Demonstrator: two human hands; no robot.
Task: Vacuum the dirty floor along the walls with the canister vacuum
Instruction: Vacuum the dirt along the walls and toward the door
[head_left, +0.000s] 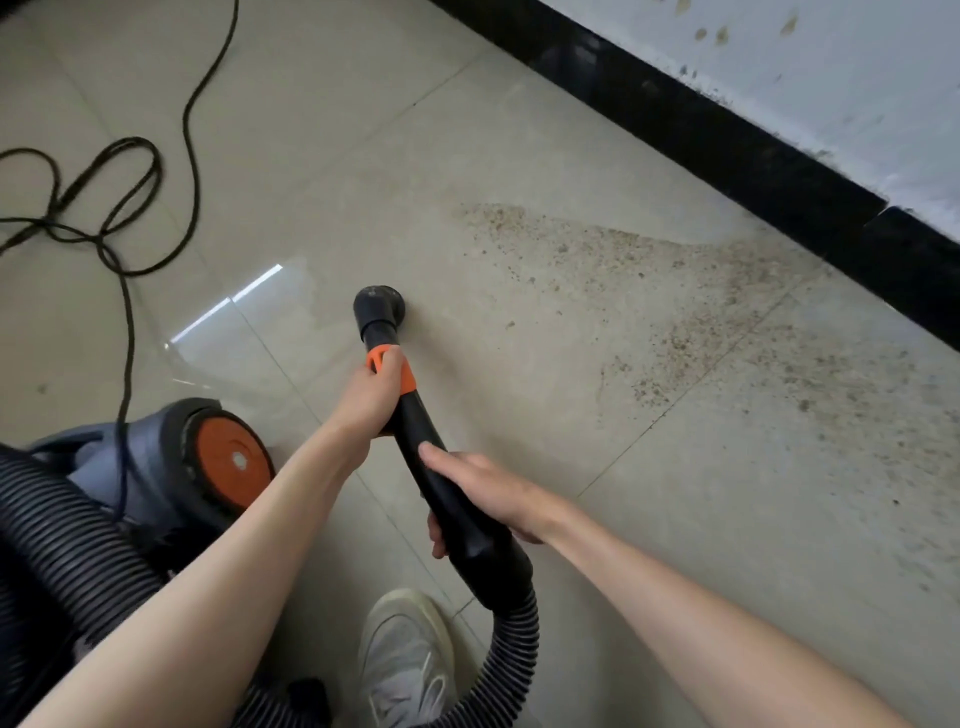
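Both hands are on the black wand handle (441, 467) right now: the left hand (371, 395) is wrapped around it up by the orange collar (395, 369), and the right hand (488, 493) grips lower down, fingers curled under with the index laid along the top. The round nozzle (379, 306) sits on clean tile, well apart from the gritty dirt patch (701, 312), which spreads off to the right toward the black baseboard (727, 140). The canister vacuum (208, 457) is parked near left with its ribbed hose (57, 545) looping behind, and the power cord (124, 218) is tangled far left.

If it were me, I'd swing the nozzle right, keep it flat on the tile, and work slow overlapping passes from the patch's near edge up to the baseboard. Watch the hose doesn't drag the canister into your shoe (405, 660).
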